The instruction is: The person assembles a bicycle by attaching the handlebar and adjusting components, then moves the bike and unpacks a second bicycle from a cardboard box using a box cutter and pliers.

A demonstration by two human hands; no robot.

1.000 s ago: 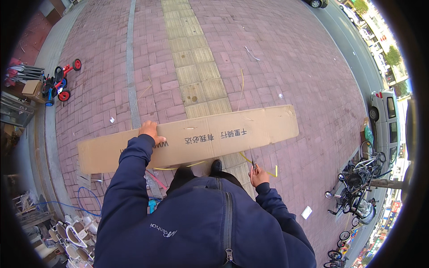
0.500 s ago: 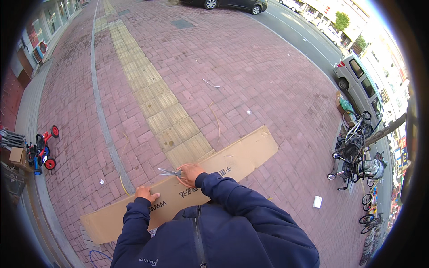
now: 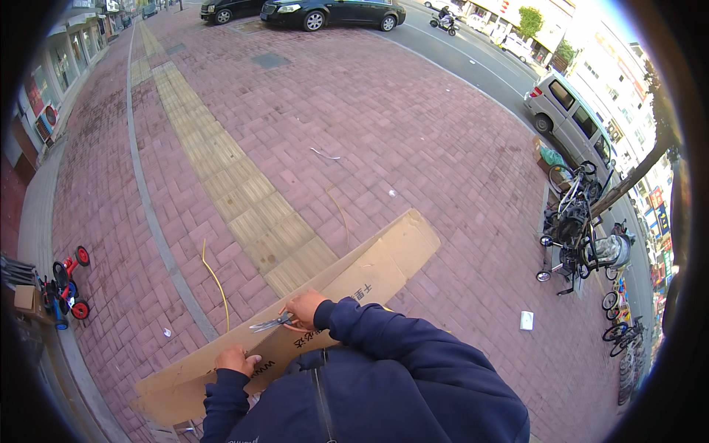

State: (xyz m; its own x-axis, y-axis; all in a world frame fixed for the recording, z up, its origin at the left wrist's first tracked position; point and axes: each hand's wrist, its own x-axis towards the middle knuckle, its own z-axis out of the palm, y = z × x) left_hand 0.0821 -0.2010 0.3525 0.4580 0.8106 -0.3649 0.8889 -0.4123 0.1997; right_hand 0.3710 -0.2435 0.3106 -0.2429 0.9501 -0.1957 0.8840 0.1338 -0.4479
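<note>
A long, narrow brown cardboard box (image 3: 391, 255) lies slantwise in front of my body, its top side marked with dark print. My left hand (image 3: 235, 360) grips the box near its left part, fingers over the far edge and thumb on the near side. In my right hand (image 3: 304, 306) is a pair of scissors (image 3: 269, 323) with orange handles, the metal blades pointing left above the box's far edge. The blades look slightly apart. Beyond the box, a yellow strap (image 3: 217, 284) curves up from its far edge. The box's near side is partly hidden by my sleeves and jacket.
Red brick paving with a yellow tactile strip (image 3: 214, 166) stretches ahead. A thin strap (image 3: 338, 210) and white scraps lie on it. At left stands a red-and-blue tricycle (image 3: 68, 288); at right, strollers (image 3: 583, 240), bicycles and a van (image 3: 569, 111). A black car (image 3: 332, 13) is parked ahead.
Both hands and the scissors have come lower in the picture, nearer my body. The box looks tilted more, and the yellow strap beyond it stands out more. The whole view has shifted slightly.
</note>
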